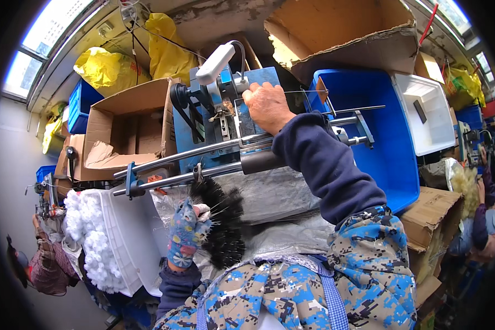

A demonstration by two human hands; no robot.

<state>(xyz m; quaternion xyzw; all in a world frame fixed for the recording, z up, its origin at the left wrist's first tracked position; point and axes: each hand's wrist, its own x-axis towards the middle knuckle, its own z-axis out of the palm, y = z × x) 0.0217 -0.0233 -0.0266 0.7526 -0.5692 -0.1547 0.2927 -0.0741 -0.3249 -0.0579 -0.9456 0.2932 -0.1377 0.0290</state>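
- My gloved left hand [186, 234] grips a black bristle brush [221, 223], long axis running up-down, upper end toward the machine's rails [203, 162].
- My right hand [267, 105] rests closed on the blue machine [234, 118].

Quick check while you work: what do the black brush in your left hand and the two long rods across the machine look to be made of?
Black brush: stiff dark bristles, likely synthetic or wire; thin strands stick out all round. The core is hidden by the gloved left hand.
Rods: bare polished metal, probably steel, with a bright silvery sheen along their length.
The right hand rests on the blue machine, seemingly painted metal.
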